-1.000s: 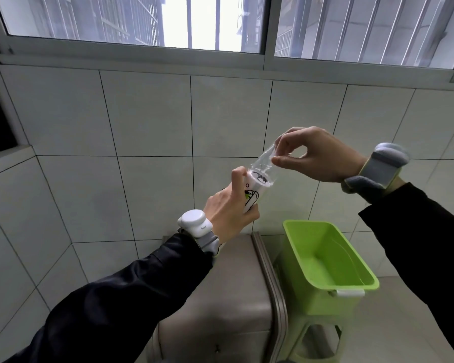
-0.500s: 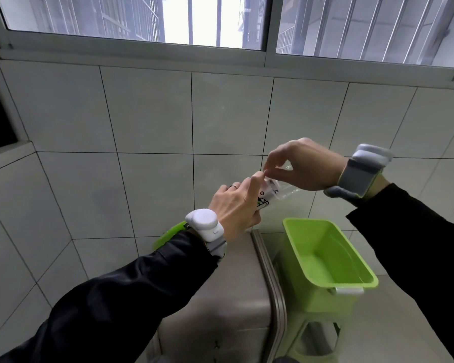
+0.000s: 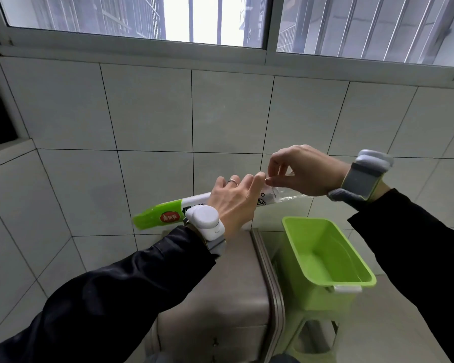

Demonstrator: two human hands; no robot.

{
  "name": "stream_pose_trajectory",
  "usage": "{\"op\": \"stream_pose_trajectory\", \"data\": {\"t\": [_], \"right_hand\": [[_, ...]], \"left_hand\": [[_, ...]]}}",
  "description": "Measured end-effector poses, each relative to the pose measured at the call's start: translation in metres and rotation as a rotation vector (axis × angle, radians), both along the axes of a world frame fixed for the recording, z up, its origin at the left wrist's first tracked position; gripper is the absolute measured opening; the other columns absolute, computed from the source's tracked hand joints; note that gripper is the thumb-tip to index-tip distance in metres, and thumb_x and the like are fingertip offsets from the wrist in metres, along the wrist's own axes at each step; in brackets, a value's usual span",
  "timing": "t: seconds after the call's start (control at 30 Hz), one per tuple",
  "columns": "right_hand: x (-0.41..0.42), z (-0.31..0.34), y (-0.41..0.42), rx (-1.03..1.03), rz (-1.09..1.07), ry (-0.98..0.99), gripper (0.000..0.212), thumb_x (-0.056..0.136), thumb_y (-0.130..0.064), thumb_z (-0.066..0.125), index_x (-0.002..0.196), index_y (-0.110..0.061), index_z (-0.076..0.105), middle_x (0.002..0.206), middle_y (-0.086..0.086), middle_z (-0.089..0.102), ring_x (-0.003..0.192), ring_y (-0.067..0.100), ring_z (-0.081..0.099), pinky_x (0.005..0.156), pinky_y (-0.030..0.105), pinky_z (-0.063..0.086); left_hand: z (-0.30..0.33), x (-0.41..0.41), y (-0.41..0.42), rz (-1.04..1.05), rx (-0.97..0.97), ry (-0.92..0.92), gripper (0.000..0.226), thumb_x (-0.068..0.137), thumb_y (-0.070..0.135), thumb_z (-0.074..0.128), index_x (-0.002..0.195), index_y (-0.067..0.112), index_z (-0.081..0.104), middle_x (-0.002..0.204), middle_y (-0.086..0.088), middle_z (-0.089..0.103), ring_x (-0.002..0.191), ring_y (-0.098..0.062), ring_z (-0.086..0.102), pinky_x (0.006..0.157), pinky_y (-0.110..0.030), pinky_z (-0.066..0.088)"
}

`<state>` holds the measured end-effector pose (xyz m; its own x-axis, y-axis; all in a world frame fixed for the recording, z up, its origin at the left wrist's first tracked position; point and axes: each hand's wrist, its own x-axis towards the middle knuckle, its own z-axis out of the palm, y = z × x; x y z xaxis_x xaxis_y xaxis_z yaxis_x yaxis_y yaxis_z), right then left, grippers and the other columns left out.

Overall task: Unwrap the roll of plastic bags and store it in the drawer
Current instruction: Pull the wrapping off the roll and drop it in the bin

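The roll of plastic bags [image 3: 168, 213] is a long white tube with a green end and a red label, lying almost level in mid-air in front of the tiled wall. My left hand [image 3: 236, 203] wraps around its middle from behind, fingers partly spread at the top. At the roll's right end the clear wrapper [image 3: 286, 196] sticks out, crumpled. My right hand [image 3: 302, 171] pinches that clear wrapper between thumb and forefinger, just above the roll's end. No drawer is visible as open.
A grey-brown cabinet top [image 3: 220, 279] sits below my hands. To its right a bright green plastic bin [image 3: 328, 258] stands open on a pale stand. A tiled wall and a window [image 3: 220, 22] fill the background.
The roll has tipped from nearly upright to almost horizontal, its green end now showing at the left. Both hands have dropped lower, and my right hand still pinches the clear wrapper.
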<state>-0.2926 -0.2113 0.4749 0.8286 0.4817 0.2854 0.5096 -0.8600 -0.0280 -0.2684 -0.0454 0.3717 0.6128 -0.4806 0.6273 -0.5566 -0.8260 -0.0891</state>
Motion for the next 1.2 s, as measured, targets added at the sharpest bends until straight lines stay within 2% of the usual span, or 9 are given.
{"op": "stream_pose_trajectory", "data": {"t": [0.2,0.3,0.4,0.6,0.77,0.93,1.07,1.2], "right_hand": [[-0.001,-0.001,0.003,-0.064,-0.080,0.042,0.029,0.091,-0.041,0.059,0.099,-0.014,0.067,0.099,0.001,0.066,0.091,0.017,0.060,0.082,0.031,0.048],[-0.003,0.000,0.002,-0.070,-0.061,-0.007,0.028,0.090,-0.042,0.059,0.100,-0.016,0.067,0.104,0.001,0.057,0.093,0.015,0.051,0.077,0.026,0.038],[-0.005,-0.001,0.003,-0.059,-0.018,-0.038,0.026,0.091,-0.038,0.060,0.098,-0.014,0.067,0.099,0.000,0.055,0.089,0.015,0.047,0.075,0.024,0.033],[-0.008,-0.002,0.005,-0.034,-0.003,0.002,0.023,0.091,-0.034,0.060,0.091,-0.011,0.064,0.082,0.000,0.063,0.076,0.020,0.055,0.071,0.029,0.044],[-0.009,-0.008,0.008,0.000,0.000,-0.005,0.021,0.091,-0.032,0.062,0.090,-0.011,0.063,0.074,0.000,0.060,0.067,0.019,0.050,0.064,0.026,0.036],[-0.010,-0.011,0.008,0.013,0.003,-0.002,0.021,0.091,-0.030,0.063,0.091,-0.009,0.063,0.076,0.000,0.060,0.068,0.019,0.050,0.065,0.025,0.036],[-0.009,-0.015,0.009,-0.009,-0.003,-0.030,0.021,0.091,-0.030,0.063,0.092,-0.009,0.064,0.076,-0.001,0.057,0.069,0.019,0.049,0.066,0.025,0.034],[-0.010,-0.019,0.007,-0.012,0.027,-0.066,0.019,0.090,-0.031,0.063,0.089,-0.012,0.063,0.076,-0.002,0.058,0.069,0.018,0.048,0.066,0.027,0.035]], "left_hand": [[0.008,-0.005,0.002,0.039,0.024,0.004,0.037,0.085,0.003,0.039,0.109,0.020,0.017,0.112,-0.003,0.047,0.102,-0.031,0.047,0.085,-0.044,0.032],[0.012,-0.006,0.003,0.047,0.035,-0.008,0.037,0.084,0.002,0.041,0.107,0.020,0.017,0.108,-0.004,0.048,0.101,-0.032,0.047,0.086,-0.046,0.032],[0.015,-0.005,0.004,0.056,0.044,-0.024,0.038,0.084,0.002,0.041,0.107,0.019,0.017,0.108,-0.005,0.048,0.102,-0.032,0.047,0.086,-0.046,0.031],[0.014,-0.001,0.010,0.050,0.055,-0.055,0.046,0.076,0.000,0.048,0.108,0.021,0.020,0.101,-0.003,0.051,0.100,-0.031,0.049,0.083,-0.044,0.030],[0.009,0.004,0.013,0.027,0.041,-0.103,0.049,0.072,0.001,0.055,0.106,0.021,0.026,0.090,-0.004,0.055,0.089,-0.032,0.054,0.078,-0.044,0.033],[0.009,0.004,0.017,0.029,0.070,-0.076,0.051,0.073,0.007,0.059,0.108,0.023,0.025,0.094,-0.001,0.057,0.092,-0.030,0.054,0.080,-0.043,0.032],[0.013,0.004,0.021,0.036,0.084,0.017,0.049,0.074,0.016,0.062,0.117,0.024,0.040,0.098,0.002,0.059,0.096,-0.027,0.054,0.083,-0.041,0.032],[0.015,0.006,0.024,0.019,0.072,0.065,0.049,0.073,0.023,0.064,0.117,0.027,0.043,0.099,0.005,0.060,0.097,-0.025,0.055,0.084,-0.038,0.034]]}}
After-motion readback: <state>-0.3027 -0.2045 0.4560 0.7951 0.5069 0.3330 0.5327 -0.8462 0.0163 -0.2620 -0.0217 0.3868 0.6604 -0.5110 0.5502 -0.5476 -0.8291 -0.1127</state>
